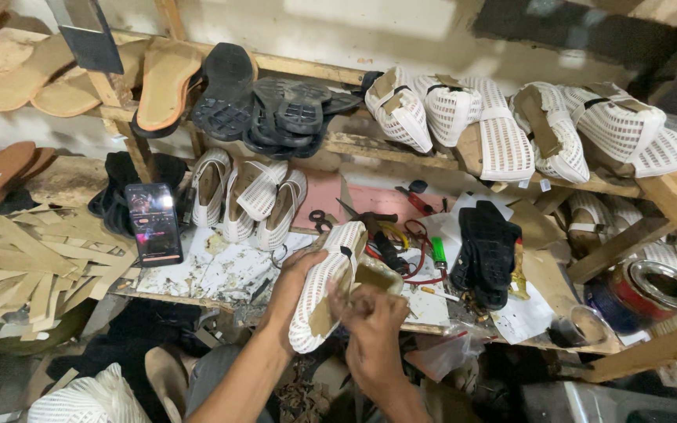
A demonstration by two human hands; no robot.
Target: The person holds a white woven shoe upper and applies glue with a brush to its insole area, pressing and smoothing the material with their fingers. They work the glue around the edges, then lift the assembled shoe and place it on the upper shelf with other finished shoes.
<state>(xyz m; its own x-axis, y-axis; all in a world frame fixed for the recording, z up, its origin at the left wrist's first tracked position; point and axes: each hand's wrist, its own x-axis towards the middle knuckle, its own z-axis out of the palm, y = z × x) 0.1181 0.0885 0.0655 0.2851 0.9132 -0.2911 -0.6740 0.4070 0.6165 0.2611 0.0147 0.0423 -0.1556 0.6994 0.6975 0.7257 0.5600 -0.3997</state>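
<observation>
My left hand (295, 278) grips a white mesh shoe upper (324, 274) on its last, sole side turned toward me, above the front edge of the workbench (221, 274). My right hand (370, 317) is closed against the shoe's underside, pressing on the tan insole board (370, 274) there. Whether the right hand holds a small tool is hidden by the fingers.
On the bench lie a lit phone (153, 223), scissors (319, 219), a green lighter (438, 251), black soles (486, 251) and a glue tin (652, 290). White mesh uppers (503, 129) and black soles (276, 110) fill the shelves. Cardboard strips (33, 266) pile at left.
</observation>
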